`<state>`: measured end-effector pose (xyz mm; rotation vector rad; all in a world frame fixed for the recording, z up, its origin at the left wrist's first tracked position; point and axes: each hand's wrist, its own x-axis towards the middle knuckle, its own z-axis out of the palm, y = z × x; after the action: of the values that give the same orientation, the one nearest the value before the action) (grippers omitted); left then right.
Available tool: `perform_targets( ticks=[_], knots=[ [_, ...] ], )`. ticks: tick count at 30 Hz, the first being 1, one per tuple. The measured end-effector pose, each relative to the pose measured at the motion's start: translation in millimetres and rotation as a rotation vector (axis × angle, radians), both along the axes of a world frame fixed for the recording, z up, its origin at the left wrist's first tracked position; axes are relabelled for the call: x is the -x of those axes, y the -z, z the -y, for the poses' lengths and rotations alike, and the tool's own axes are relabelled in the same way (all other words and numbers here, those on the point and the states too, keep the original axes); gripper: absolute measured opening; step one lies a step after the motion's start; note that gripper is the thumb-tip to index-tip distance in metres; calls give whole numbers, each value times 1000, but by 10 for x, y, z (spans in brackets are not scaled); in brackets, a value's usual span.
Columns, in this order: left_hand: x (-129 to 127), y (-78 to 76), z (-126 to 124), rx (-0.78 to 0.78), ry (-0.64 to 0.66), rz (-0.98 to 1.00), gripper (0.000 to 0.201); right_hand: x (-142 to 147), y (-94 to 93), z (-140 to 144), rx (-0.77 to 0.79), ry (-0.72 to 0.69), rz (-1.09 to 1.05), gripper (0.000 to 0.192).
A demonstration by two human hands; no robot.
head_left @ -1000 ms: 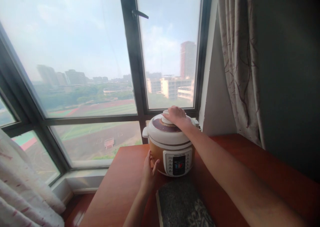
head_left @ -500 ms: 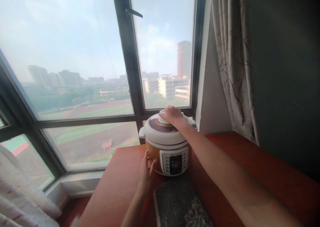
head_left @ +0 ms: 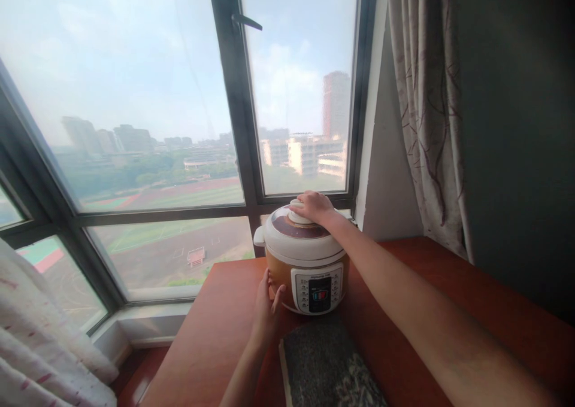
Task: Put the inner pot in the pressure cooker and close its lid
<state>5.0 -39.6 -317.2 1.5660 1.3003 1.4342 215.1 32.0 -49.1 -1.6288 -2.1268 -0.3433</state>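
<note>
An electric pressure cooker (head_left: pixel 281 269) stands on the wooden table, with a white lid, a brown-gold body and a front control panel that has a small lit display. My right hand (head_left: pixel 314 206) is closed over the round white knob (head_left: pixel 297 214) on top of the lid; its fingertips are partly hidden. The lid (head_left: pixel 305 245) sits down on the body. My left hand (head_left: pixel 266 304) rests against the cooker's lower left side, thumb and fingers apart. A white side handle (head_left: pixel 259 236) sticks out on the left.
A dark patterned book or pad (head_left: pixel 326 365) lies on the red-brown table (head_left: pixel 202 335) in front of the cooker. Close behind is a framed window (head_left: pixel 251 155). Curtains hang at right (head_left: pixel 431 108) and at lower left (head_left: pixel 40 335). The table's left edge drops to the floor.
The whole view has shifted slightly, so the cooker and both hands appear a little further right. Both hands keep their places on the cooker.
</note>
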Motion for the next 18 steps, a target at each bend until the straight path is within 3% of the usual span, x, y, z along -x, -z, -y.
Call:
perform_targets(
  ticks=[18],
  knots=[
    [6, 80, -16, -38, 19, 38, 73, 46, 46, 49, 62, 55, -97, 44]
  ],
)
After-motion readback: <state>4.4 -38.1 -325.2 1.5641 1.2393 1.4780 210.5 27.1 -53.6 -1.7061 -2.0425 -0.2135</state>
